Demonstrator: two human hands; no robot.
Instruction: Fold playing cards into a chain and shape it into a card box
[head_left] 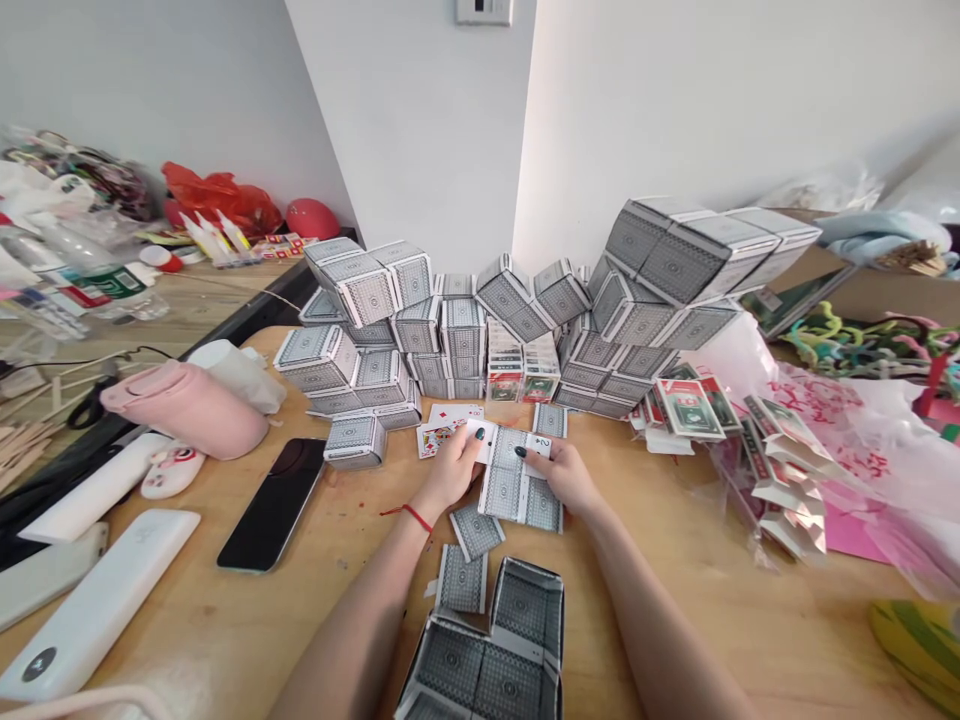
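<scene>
Between my hands is a panel of joined playing cards [504,490], grey patterned backs up. My left hand [450,470], a red string at its wrist, pinches the panel's left edge, where a white card face shows under the thumb. On the right side, the thumb of my right hand [561,472] presses a card marked 2 [538,444] against the panel; its other fingers are hidden beneath. Loose face-up cards [442,432] lie just beyond my left hand. Nearer me are single back-up cards [462,578] and a folded-card block structure [517,655].
Stacked card blocks [375,285] line the table's back, with boxed decks [521,370] amid them. Opened card boxes [690,405] and plastic bags [832,420] lie right. A phone [274,505], a white power bank [101,605] and a pink cylindrical case [187,410] are left.
</scene>
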